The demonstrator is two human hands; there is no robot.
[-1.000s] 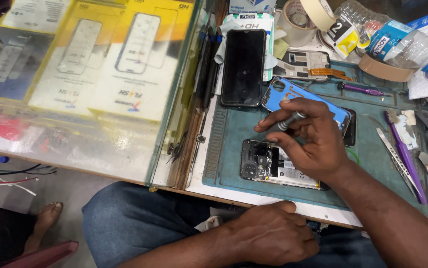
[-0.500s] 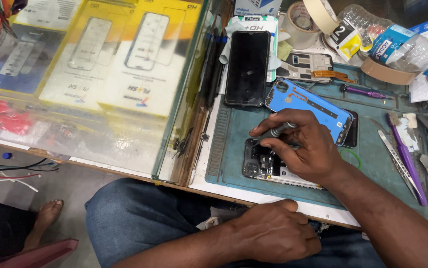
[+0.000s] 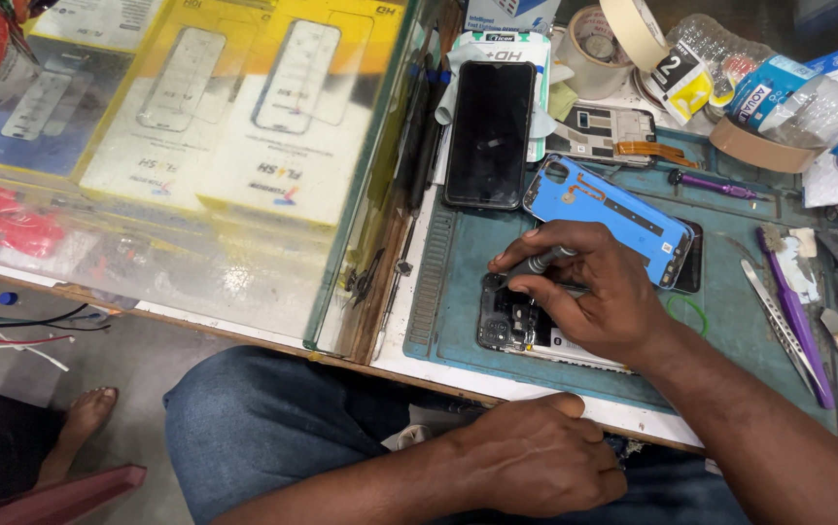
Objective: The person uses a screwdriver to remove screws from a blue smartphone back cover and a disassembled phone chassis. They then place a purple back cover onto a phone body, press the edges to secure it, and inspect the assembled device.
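Right hand (image 3: 599, 301): fingers (image 3: 516, 262) are gripping a grey screwdriver (image 3: 547, 261), tip pointing down into the opened phone (image 3: 511, 326).
Left hand (image 3: 536, 462): loosely curled, holding nothing, resting at the desk (image 3: 497, 381) edge.
Technique: keeping the driver upright and pressing lightly appears advisable.
Surroundings: blue back cover (image 3: 609, 216) is lying just beyond, on the green mat (image 3: 458, 282).

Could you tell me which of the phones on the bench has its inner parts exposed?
The opened phone under the right hand, circuitry showing; the black phone farther back lies intact, screen up.
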